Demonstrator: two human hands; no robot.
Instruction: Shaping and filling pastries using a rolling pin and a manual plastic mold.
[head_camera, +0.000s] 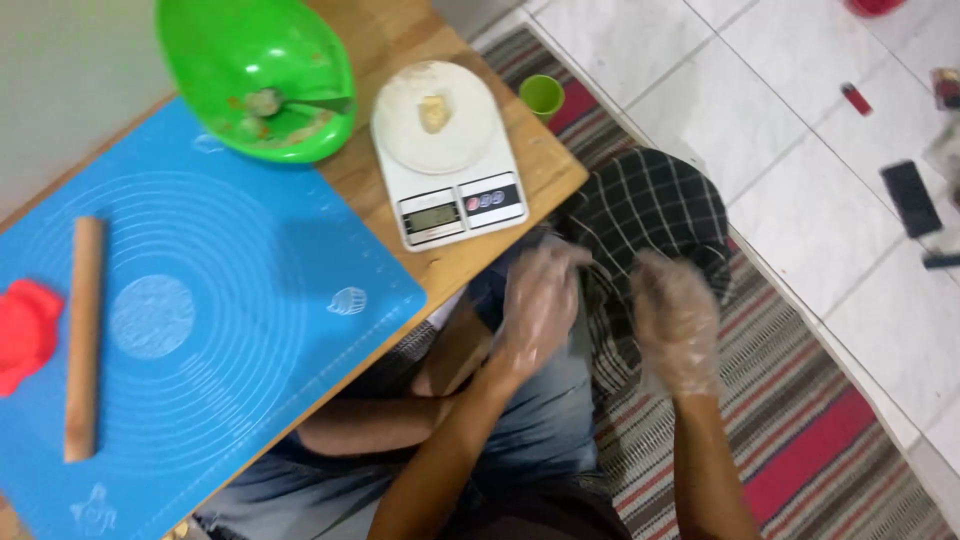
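Note:
My left hand (540, 305) and my right hand (678, 322) both wear thin clear plastic gloves and hover over my lap, off the table's edge, fingers loosely spread, holding nothing. They look blurred. Nearest to my left hand is a white kitchen scale (448, 150) with a small lump of dough (434, 112) on its round plate. A flat disc of rolled dough (152, 316) lies on the blue silicone mat (250, 290), beside a wooden rolling pin (84, 338).
A green bowl (255, 75) with a spoon and filling stands at the table's back. A red mould (25, 335) sits at the left edge. A green cup (542, 97), a checked cloth (655, 215), a striped rug (800, 430) and a phone (911, 198) lie on the floor.

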